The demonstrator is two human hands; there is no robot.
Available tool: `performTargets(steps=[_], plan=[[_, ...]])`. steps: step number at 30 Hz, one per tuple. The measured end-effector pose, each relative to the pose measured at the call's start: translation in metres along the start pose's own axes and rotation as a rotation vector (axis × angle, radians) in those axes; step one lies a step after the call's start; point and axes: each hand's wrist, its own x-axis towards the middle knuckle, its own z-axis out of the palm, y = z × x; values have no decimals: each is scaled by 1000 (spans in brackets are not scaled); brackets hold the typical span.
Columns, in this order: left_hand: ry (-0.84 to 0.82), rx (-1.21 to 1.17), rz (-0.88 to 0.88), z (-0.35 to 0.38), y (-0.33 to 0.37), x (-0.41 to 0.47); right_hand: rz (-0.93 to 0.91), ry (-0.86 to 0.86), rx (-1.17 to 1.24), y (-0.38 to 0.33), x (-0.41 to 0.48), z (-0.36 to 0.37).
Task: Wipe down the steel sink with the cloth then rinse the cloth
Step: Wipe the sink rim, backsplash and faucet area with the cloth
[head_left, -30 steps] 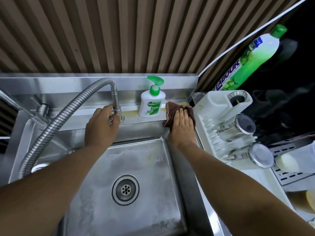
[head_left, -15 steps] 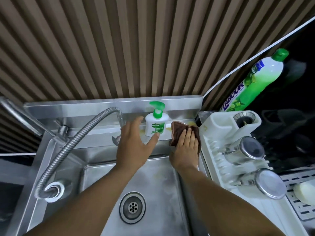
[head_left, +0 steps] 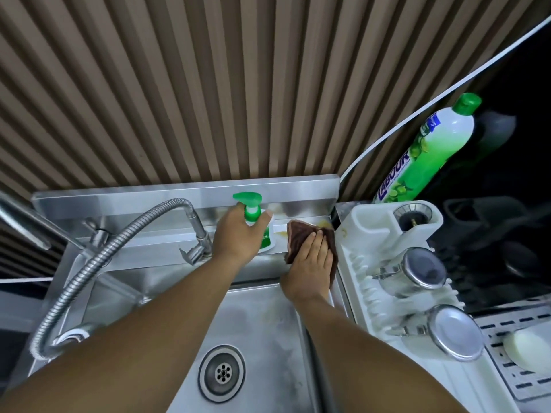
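A person looks down on a steel sink [head_left: 262, 329] set against a wall of brown vertical slats [head_left: 208, 99]. The right hand [head_left: 310, 257] lies flat, fingers together and extended, pressing a dark brown folded cloth [head_left: 298, 234] onto the raised back ledge of the sink, at its right end just beside a white plastic dish rack [head_left: 372, 234]. A yellowish stain [head_left: 323, 225] shows on the ledge touching the cloth's far edge. The left hand [head_left: 235, 236] is wrapped around a white hand-soap pump bottle with a green top [head_left: 252, 208], fingers curled on its body; whether the bottle is lifted or resting on the ledge cannot be told. A flexible steel tap hose [head_left: 98, 257] arcs at the left, and the round drain [head_left: 222, 372] sits in the dull, streaked basin below. A tall green dish-liquid bottle [head_left: 429, 153] stands behind the rack. To do this step well, the soap bottle probably needs lifting clear so the cloth can sweep the whole ledge in one pass. Firm, even palm pressure should help shift the stain, with the cloth pushed into the corner by the rack. Keeping the bottle upright would avoid drips.
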Motion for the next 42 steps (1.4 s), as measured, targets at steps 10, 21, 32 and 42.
performTargets(steps=[10, 21, 32, 42], plan=[[1, 100, 8, -73, -24, -23, 27, -25, 24, -10, 29, -12], [-54, 110, 2, -108, -55, -35, 72, -25, -17, -20, 43, -15], [-114, 103, 32, -112, -59, -34, 100, -142, -20, -24, 53, -28], [-135, 73, 41, -115, -58, -36, -167, -137, -61, -19, 25, -19]])
